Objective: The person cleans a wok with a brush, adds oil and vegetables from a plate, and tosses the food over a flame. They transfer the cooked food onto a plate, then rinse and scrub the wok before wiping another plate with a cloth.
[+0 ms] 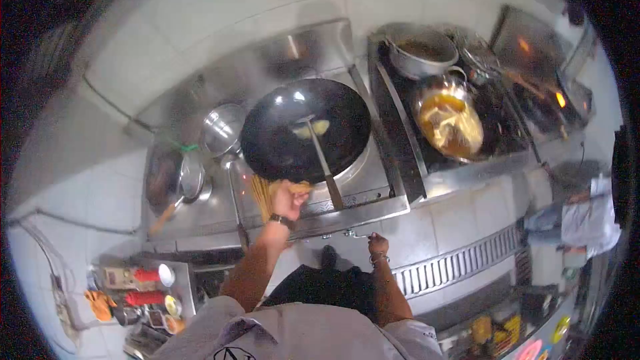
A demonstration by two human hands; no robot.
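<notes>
A large black wok (267,140) sits on the steel stove, with a long-handled ladle (321,157) resting in it and a small pool of pale yellow liquid (311,129) at its bottom. My left hand (288,201) is closed at the wok's near rim on what looks like a folded yellowish cloth (300,187). Just left of that hand is a bundle of thin bamboo sticks (261,197), like a wok brush. My right hand (378,244) is lower, at the stove's front, its fingers closed at the end of a metal valve handle (359,235).
Left of the wok are a steel bowl (223,130) and a wooden-handled strainer (191,175). The right burners hold a grey pot (421,57) and a shiny pan with brownish contents (450,123). Red bottles (143,298) stand lower left. Another person's sleeve (590,217) shows far right.
</notes>
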